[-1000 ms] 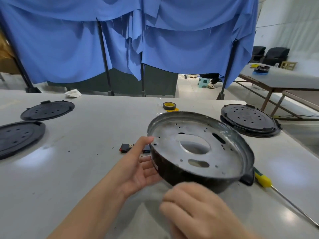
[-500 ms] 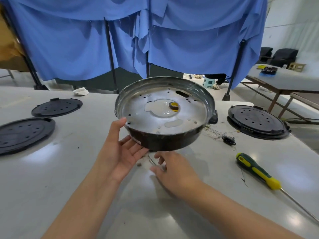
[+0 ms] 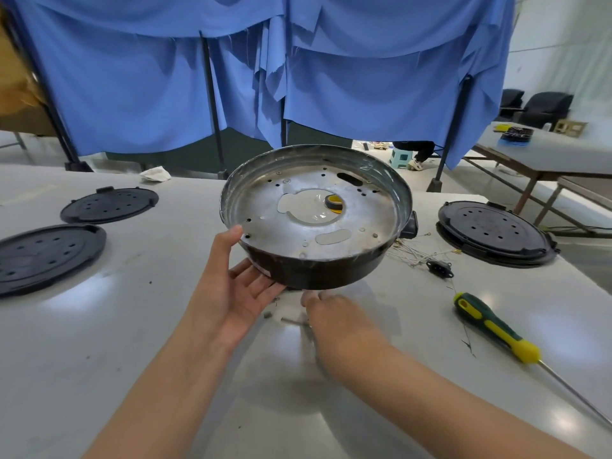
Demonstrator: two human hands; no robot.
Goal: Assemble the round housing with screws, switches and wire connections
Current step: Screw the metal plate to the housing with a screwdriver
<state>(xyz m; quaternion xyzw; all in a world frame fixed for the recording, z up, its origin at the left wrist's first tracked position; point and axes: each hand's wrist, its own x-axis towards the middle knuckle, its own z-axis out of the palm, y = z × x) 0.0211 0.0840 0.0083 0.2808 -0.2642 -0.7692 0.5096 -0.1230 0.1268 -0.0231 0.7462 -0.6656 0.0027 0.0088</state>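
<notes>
The round housing (image 3: 361, 207), black outside and bare metal inside, is tilted up off the white table (image 3: 132, 342) with its open side towards me. My left hand (image 3: 231, 293) grips its near-left wall, thumb on the rim and fingers underneath. My right hand (image 3: 337, 323), blurred, reaches low over the table just under the housing's near edge; its fingertips are hidden. A small screw (image 3: 267, 315) lies beside it. Loose wires (image 3: 417, 251) and a black switch part (image 3: 438, 268) lie to the right of the housing.
A green-and-yellow screwdriver (image 3: 493, 326) lies at the right. Black round covers sit at the left (image 3: 43, 256), far left (image 3: 109, 205) and right (image 3: 493, 233). A tape roll (image 3: 332, 203) shows through the housing's centre hole. Blue curtains hang behind the table.
The housing was lifted off the table and tipped up in my left hand, uncovering the wires and switch part. My right hand dropped from its near wall to the table beneath it.
</notes>
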